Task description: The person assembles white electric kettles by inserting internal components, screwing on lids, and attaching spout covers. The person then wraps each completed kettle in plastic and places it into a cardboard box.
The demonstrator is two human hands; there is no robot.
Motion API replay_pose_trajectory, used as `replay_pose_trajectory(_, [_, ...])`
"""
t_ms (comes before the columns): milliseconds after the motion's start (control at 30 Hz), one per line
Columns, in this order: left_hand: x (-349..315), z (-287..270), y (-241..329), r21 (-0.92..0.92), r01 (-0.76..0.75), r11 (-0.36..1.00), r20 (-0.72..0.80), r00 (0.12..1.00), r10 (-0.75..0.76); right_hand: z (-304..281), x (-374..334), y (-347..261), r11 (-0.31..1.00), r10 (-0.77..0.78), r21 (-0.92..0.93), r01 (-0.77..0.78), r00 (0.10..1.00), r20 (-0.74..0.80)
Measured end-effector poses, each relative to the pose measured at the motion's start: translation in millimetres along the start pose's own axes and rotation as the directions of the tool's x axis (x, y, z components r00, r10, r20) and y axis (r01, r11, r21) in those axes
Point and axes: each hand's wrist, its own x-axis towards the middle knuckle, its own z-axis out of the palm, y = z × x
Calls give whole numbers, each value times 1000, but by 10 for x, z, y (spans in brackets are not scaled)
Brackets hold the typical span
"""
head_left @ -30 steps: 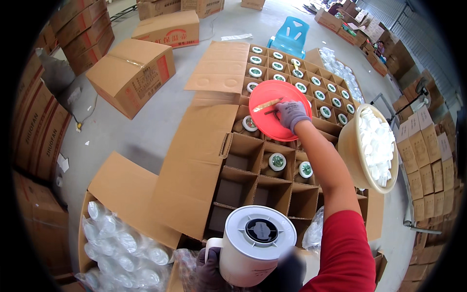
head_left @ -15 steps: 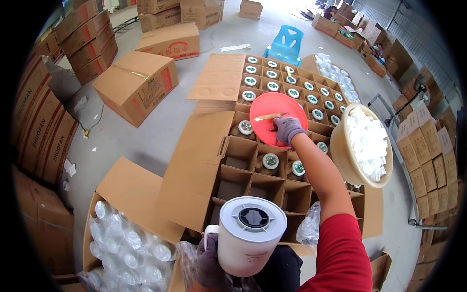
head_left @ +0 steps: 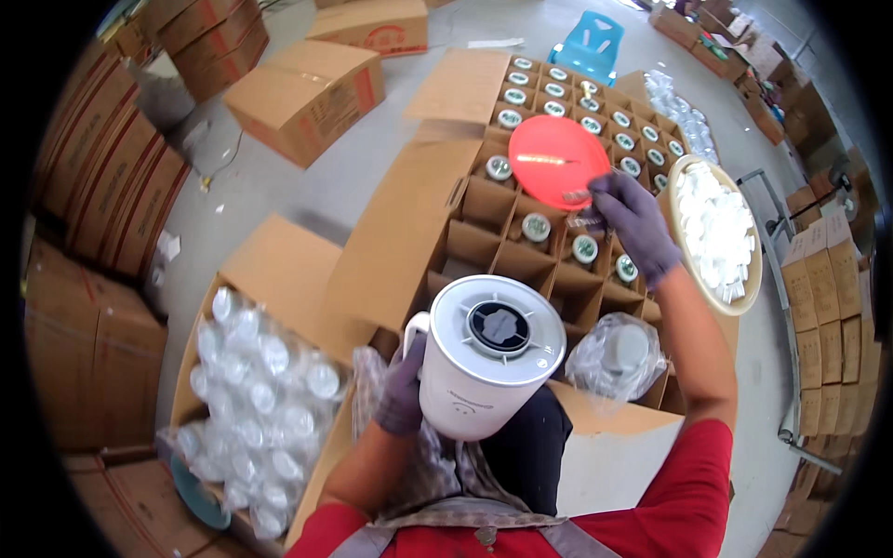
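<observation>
In my left hand [head_left: 402, 386], gloved in grey, is a white mug [head_left: 479, 405], its handle on the left. A grey ribbed disc [head_left: 535, 316] with a dark round centre faces up on it. My right hand [head_left: 637, 219], also gloved, pinches a small dark-and-clear piece, too small to name, just off the near edge of a red round dish [head_left: 544, 139]. On that dish lies a thin shiny strip [head_left: 542, 161]. The dish rests over a divided carton [head_left: 484, 200], where several white-rimmed jars [head_left: 536, 228] with green-patterned tops stand in cells.
A cream tub [head_left: 686, 242] of small white pieces stands right of the dish. Nearer me, a clear bag [head_left: 614, 358] lies on the carton. Plastic-wrapped cups [head_left: 265, 400] fill a box at lower left. Beyond are a blue chair [head_left: 588, 46] and a closed carton [head_left: 307, 98].
My right hand has drawn back from the red dish toward me and to the right, with a small piece in its fingers. My left hand still holds the mug. The view has shifted.
</observation>
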Motion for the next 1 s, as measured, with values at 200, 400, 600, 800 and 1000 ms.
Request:
replay_pose_trajectory(200, [-481, 40, 237, -75, 270, 960, 263, 934, -242, 96, -1628, -786, 75, -667, -222, 972, 214, 714])
replay_pose_trajectory(400, [-1128, 56, 169, -33, 480, 877, 409, 807, -426, 391, -2473, -859, 67, -682, 47, 997, 11, 731])
replay_pose_trajectory(600, [-1534, 29, 307, 71, 470, 880, 424, 784, -453, 460, -2925, -881, 61, -639, 58, 996, -6, 769])
replay_pose_trajectory(800, [-1711, 7, 407, 174, 424, 889, 479, 752, -453, 502, -3132, -994, 9, -585, 78, 997, -58, 809])
replay_pose_trajectory(1000, [-1869, 86, 613, 107, 443, 890, 446, 778, -442, 644, -3318, -828, 29, -631, 5, 1000, 15, 775])
